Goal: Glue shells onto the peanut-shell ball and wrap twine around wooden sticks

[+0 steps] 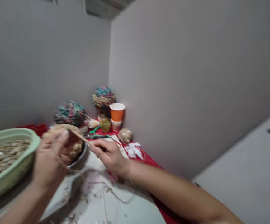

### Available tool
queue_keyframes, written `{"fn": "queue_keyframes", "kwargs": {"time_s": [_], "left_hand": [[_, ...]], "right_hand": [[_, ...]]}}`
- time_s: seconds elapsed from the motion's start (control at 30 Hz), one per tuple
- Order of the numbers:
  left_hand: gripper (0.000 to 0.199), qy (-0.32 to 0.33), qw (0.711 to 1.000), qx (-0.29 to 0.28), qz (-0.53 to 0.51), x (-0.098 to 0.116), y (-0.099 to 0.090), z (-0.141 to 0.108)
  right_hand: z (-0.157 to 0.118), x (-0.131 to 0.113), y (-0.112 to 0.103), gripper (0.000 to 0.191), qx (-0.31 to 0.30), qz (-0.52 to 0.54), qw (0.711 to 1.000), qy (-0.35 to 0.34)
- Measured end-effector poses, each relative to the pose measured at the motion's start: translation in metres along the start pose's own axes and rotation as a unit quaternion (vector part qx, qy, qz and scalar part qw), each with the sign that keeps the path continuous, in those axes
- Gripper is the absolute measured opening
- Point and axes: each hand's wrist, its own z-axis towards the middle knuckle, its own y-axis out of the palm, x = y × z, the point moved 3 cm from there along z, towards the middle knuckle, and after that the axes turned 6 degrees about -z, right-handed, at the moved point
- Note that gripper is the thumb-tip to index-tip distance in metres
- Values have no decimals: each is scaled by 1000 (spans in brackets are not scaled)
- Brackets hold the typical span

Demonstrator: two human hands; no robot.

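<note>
My left hand (pixel 53 155) is closed at the near side of a beige, lumpy piece (pixel 75 151) that rests in a white-rimmed bowl (pixel 82 158). What its fingers press is partly hidden and blurred. A thin tan strand (pixel 80 136) runs taut from there to my right hand (pixel 110 155), whose thumb and fingers pinch its end. Below my left hand a loose cord (pixel 95 183) trails over the white work surface (pixel 90 205).
On the left stands a green basin (pixel 8 174) full of flat tan pieces. Behind are two multicoloured domed pieces (pixel 70 113), an orange cup (pixel 117 113), a small yellow container (pixel 105 124), green-handled pliers (pixel 99 136), a twine ball (pixel 125 135) and white scraps (pixel 134 151). Walls rise behind.
</note>
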Motion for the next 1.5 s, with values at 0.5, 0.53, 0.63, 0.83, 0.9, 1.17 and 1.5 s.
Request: {"fn": "queue_keyframes", "kwargs": {"time_s": [0.5,0.53,0.63,0.83,0.9,1.17,1.5], "left_hand": [[10,-70,981,-56,-175,-12,6,-17],[10,-72,980,-56,-174,-13,7,-17],[8,-75,980,-47,-180,-15,8,-17],[9,-74,981,-51,-169,-21,5,-20],[10,-69,982,-48,-168,-22,4,-20],[12,-76,980,-44,-180,-30,1,-19],[18,-68,987,-26,-145,-33,-2,-18]], "right_hand": [[-30,16,21,44,-121,190,966,124],[-29,17,21,43,-116,194,966,126],[-27,19,16,38,-57,160,980,103],[-27,21,9,36,4,54,997,59],[-28,20,8,37,11,47,997,57],[-32,23,15,50,-66,124,985,99],[-31,26,20,51,-50,205,964,161]]}}
